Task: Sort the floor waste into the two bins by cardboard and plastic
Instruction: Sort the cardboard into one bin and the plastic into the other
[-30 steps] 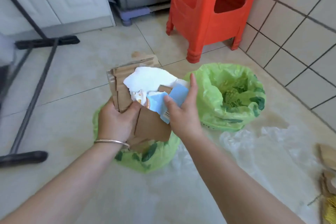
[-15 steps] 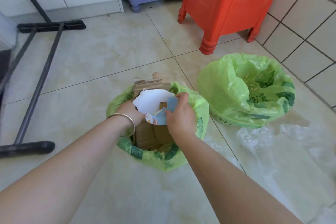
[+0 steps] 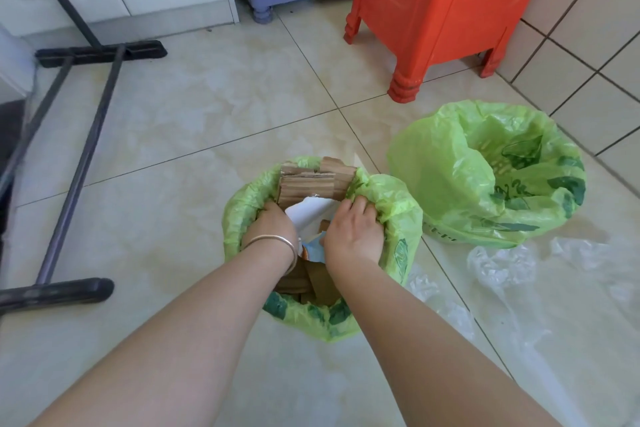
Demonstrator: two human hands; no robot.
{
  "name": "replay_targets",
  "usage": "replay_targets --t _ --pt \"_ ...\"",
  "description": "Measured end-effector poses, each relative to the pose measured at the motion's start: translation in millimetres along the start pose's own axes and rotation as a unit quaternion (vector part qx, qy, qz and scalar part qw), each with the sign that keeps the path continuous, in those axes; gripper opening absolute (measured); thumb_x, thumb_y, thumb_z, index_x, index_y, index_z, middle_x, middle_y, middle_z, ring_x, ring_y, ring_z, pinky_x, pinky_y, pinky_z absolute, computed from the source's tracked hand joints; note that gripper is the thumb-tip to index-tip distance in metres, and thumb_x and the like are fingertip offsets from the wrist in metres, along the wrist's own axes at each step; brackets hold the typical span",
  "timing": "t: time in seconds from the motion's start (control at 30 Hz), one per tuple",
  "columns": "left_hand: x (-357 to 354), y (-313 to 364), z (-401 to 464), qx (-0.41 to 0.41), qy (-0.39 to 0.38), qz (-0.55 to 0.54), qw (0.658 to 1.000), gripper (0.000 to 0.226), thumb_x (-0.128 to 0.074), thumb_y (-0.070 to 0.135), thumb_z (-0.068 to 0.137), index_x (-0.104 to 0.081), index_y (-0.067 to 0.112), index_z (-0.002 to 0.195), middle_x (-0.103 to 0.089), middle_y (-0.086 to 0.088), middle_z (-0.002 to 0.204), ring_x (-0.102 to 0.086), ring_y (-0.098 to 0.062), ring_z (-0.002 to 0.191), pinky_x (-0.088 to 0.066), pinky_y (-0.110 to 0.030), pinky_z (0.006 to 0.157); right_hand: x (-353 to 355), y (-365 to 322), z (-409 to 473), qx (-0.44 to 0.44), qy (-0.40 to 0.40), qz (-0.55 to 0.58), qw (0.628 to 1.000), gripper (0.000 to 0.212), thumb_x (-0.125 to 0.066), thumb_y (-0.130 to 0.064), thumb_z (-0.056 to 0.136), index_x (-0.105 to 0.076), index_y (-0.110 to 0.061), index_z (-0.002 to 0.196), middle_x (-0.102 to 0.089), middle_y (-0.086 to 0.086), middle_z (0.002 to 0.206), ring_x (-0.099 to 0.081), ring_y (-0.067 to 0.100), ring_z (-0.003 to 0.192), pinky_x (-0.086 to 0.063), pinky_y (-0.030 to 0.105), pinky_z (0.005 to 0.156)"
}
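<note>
Cardboard going into the near bin

Both hands, left hand [image 3: 273, 224] and right hand [image 3: 351, 230], grip cardboard pieces [image 3: 308, 184] inside the near bin [image 3: 398, 215]; beside it, clear plastic [image 3: 502, 263] still awaits the far bin [image 3: 450, 177].

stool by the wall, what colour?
Orange-red plastic stool, plain with no pattern; the head view shows it.
</note>
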State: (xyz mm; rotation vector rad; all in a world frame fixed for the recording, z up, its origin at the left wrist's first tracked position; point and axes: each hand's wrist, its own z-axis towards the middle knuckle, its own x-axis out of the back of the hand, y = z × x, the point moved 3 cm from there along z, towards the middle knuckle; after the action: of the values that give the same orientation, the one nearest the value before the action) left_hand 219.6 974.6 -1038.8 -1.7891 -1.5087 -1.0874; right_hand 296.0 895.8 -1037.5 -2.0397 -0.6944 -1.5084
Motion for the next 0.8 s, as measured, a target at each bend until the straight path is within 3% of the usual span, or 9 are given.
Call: replay_targets --t 0.1,0.23,0.33,0.4,0.53,0.8 --pt "9.4 -0.8 -6.7 -0.044 0.024 0.065 0.997 0.047 -0.055 0.014 0.088 -0.037 0.003 0.131 -0.048 -0.015 0.134 -0.053 -0.032 0.120 -0.045 -0.037 0.093 4.5 1.8 -1.4 -0.003 -0.040 -0.006 0.999 0.042 -0.050 -0.029 0.095 -0.034 -0.006 0.126 -0.037 0.010 0.129 -0.049 0.024 0.115 -0.046 0.032 0.081" --pt "35.0 -5.0 -19.8 -0.058 0.014 0.177 0.982 0.045 -0.055 0.017 0.090 -0.042 0.002 0.130 -0.043 -0.015 0.136 -0.054 -0.031 0.119 -0.045 -0.034 0.087 19.3 9.2 -10.8 0.011 -0.075 0.020 0.997 0.064 -0.057 -0.043 0.090 -0.032 -0.002 0.132 -0.034 0.012 0.132 -0.056 0.024 0.111 -0.044 0.030 0.070" --pt "61.6 -0.1 -43.1 -0.105 0.047 0.325 0.939 0.036 -0.051 0.021 0.090 -0.054 0.007 0.123 -0.051 -0.011 0.126 -0.055 -0.028 0.115 -0.045 -0.031 0.080 34.7 11.9 -25.3 0.083 -0.047 -0.009 0.995 0.059 -0.044 -0.042 0.096 -0.031 0.001 0.134 -0.034 0.015 0.133 -0.053 0.024 0.112 -0.046 0.028 0.076" --pt "78.9 16.6 -70.6 -0.176 0.117 0.385 0.898 0.027 -0.049 0.015 0.090 -0.059 0.015 0.114 -0.058 -0.005 0.117 -0.059 -0.025 0.108 -0.042 -0.029 0.071 45.7 16.7 -33.9 0.102 -0.012 0.040 0.994 0.046 -0.043 -0.035 0.098 -0.036 -0.002 0.130 -0.036 0.013 0.131 -0.058 0.025 0.102 -0.042 0.029 0.067" --pt "80.8 66.2 -120.9 -0.320 0.195 0.279 0.884 0.022 -0.049 0.021 0.092 -0.053 0.019 0.114 -0.061 -0.001 0.112 -0.061 -0.027 0.102 -0.037 -0.030 0.065 72.0 54.2 -50.7 0.085 0.055 0.142 0.985 0.030 -0.039 -0.033 0.098 -0.047 -0.010 0.117 -0.049 0.007 0.120 -0.060 0.031 0.094 -0.031 0.031 0.062" --pt "-13.5 190.0 -209.8 -0.498 0.114 0.145 0.847 0.021 -0.044 0.033 0.094 -0.058 0.027 0.108 -0.063 0.000 0.109 -0.061 -0.028 0.101 -0.044 -0.032 0.071 87.2 243.3 -109.1 -0.036 0.083 0.165 0.982 0.028 -0.039 -0.034 0.096 -0.060 -0.015 0.102 -0.065 0.004 0.107 -0.059 0.030 0.098 -0.033 0.030 0.067"
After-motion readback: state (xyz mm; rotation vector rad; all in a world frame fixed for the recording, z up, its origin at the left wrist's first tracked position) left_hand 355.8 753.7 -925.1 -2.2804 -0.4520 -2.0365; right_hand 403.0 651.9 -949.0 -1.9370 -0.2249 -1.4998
